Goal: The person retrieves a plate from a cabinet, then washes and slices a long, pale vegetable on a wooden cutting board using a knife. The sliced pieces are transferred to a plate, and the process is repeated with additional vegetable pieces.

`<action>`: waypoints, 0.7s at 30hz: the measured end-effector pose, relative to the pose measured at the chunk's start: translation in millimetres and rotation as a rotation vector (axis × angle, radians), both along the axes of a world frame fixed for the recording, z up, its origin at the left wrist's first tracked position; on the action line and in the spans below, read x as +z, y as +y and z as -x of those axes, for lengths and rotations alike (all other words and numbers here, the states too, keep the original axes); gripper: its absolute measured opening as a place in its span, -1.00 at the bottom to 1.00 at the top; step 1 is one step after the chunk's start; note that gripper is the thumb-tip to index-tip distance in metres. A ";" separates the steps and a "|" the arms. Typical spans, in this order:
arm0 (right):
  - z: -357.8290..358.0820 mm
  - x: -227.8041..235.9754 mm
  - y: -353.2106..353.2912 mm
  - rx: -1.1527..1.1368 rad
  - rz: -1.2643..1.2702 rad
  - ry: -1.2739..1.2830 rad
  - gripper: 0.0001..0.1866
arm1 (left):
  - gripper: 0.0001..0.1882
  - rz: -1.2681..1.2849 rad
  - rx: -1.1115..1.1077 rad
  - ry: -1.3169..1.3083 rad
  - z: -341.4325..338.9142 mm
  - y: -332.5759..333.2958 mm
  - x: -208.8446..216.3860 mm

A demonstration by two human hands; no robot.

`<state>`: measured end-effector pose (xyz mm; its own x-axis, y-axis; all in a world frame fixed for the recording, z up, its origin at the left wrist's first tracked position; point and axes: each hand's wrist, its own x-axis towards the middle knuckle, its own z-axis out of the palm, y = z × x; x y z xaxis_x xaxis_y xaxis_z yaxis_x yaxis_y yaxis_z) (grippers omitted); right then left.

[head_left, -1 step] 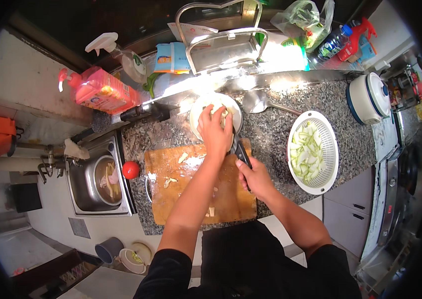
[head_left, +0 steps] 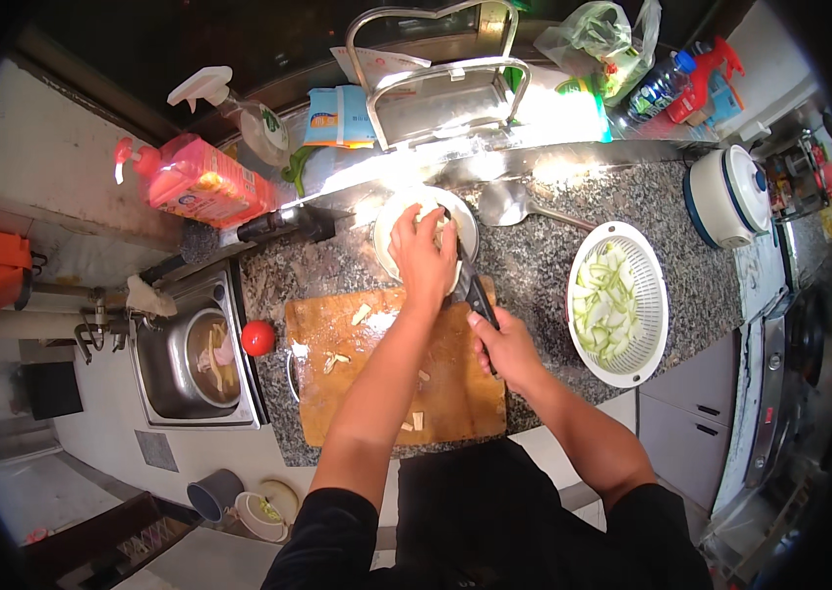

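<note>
My left hand is over a white plate at the back of the counter, bent fingers closed round pale cut pieces. I cannot make out exactly what the pieces are. My right hand grips the black handle of a kitchen knife. Its blade points away from me and reaches over the plate, right beside my left fingers, which partly hide it. Below my forearms lies a wooden cutting board, with a few more pale bits scattered on it.
Right of the board stands a white colander of green-white slices. A metal ladle lies behind it. A tomato sits by the sink, which holds a metal basin. A white cooker stands far right; bottles and a rack line the ledge.
</note>
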<state>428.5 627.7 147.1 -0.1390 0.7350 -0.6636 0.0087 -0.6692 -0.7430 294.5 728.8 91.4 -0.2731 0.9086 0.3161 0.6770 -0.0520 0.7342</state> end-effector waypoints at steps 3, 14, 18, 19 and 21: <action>-14.9 2.0 13.6 -0.050 0.059 0.047 -0.80 | -0.73 0.057 -0.011 0.117 5.5 25.7 -28.1; -69.7 14.9 -15.7 -0.257 -0.017 0.021 -0.78 | -0.71 -0.015 -0.114 -0.022 44.0 -6.4 -0.1; -90.1 13.7 -61.5 -0.147 -0.063 -0.061 -0.76 | -0.71 0.132 -0.119 -0.128 119.9 -67.8 -9.9; -92.5 14.0 -76.1 -0.126 -0.063 -0.084 -0.78 | -0.71 0.259 -0.135 -0.093 135.0 -81.2 -18.8; -99.0 -2.7 -109.3 -0.085 -0.006 -0.047 -0.80 | -0.71 0.309 -0.251 0.151 145.7 -96.0 -28.0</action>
